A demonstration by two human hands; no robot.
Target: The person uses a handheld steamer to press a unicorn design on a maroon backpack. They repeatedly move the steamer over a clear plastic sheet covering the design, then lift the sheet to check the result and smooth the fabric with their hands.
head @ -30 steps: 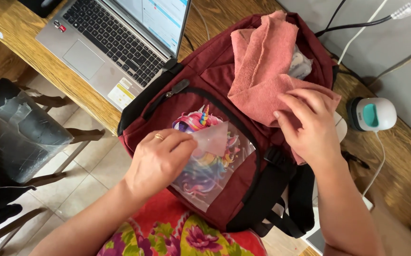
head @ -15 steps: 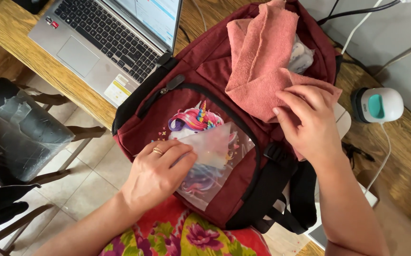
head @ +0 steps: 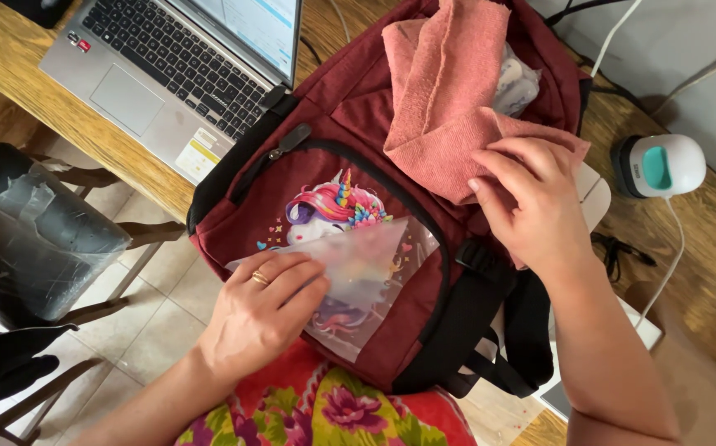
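A dark red backpack (head: 358,107) lies on my lap and the wooden table edge, front pocket up. A colourful unicorn print (head: 333,206) sits on the pocket. My left hand (head: 263,310), with a ring, pinches a translucent film sheet (head: 374,264) that is half peeled off the print's lower part. My right hand (head: 531,206) rests on a folded pink towel (head: 448,91) lying over the backpack's top, pressing it down.
An open grey laptop (head: 168,66) stands on the wooden table (head: 11,58) at upper left. A small white and teal heat press (head: 659,165) with a cord sits at right. A chair with a plastic-wrapped dark cushion (head: 28,239) is at left. Flowered cloth (head: 333,413) covers my lap.
My left hand has pulled the film sheet down and to the left, uncovering more of the unicorn print. My right hand stays on the towel.
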